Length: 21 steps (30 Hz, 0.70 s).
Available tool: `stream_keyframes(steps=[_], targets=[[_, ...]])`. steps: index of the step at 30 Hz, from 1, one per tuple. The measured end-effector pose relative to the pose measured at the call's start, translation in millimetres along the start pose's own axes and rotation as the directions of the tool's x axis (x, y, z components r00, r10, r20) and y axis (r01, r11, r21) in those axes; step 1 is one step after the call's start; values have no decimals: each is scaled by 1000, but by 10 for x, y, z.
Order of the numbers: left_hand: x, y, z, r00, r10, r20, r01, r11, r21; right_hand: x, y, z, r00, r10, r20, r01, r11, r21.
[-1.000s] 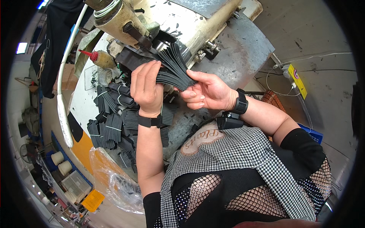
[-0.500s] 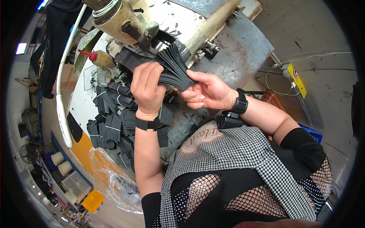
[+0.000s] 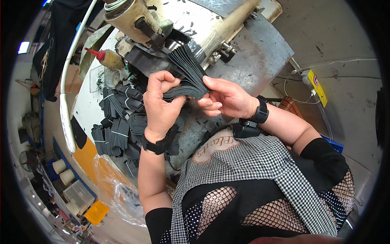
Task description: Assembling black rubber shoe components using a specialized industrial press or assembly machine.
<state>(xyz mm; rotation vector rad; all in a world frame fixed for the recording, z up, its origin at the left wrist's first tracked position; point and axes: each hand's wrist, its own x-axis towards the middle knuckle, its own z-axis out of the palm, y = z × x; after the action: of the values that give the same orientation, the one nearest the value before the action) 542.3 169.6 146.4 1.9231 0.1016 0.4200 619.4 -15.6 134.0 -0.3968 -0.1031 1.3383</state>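
Note:
Between my hands is a fanned stack of thin black strips [image 3: 187, 65], dark and flexible like fabric or rubber. My right hand [image 3: 232, 97] pinches their gathered end between thumb and fingers. On the other side, my left hand [image 3: 159, 103] has its fingers curled round the lower group of strips, which bends toward it. The upper group spreads away toward the machine [image 3: 130, 24]. Below and left of my left hand lie several tied bundles of similar black strips [image 3: 118, 132], heaped on the table.
A squeeze bottle with a red tip [image 3: 106, 59] stands beside the machine. A white lamp arm or tube [image 3: 67, 118] hangs at the left. Clear plastic film [image 3: 122, 195] droops at the table's edge. Dark scraps dot the metal worktop [image 3: 260, 53].
My left hand has turned, its thumb now showing below the lower strips and its fingers bent more. The strips sit slightly lower and their upper group is more closely gathered.

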Motion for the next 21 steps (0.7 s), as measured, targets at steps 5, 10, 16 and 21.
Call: stream_keyframes(steps=[5,10,16,21], targets=[[5,121,76,987,156,24,-158,983,96,8,-8,-47,1000,-14,8,14,1000,20],[94,96,-33,871,480,103,-450,695,561,33,6,-32,999,-23,-46,22,1000,-16],[125,24,-37,756,645,112,-520,489,701,50,46,-28,993,-69,-100,51,983,-174],[126,-23,-48,795,594,123,-512,548,662,76,70,-10,971,-112,-213,55,965,-257]])
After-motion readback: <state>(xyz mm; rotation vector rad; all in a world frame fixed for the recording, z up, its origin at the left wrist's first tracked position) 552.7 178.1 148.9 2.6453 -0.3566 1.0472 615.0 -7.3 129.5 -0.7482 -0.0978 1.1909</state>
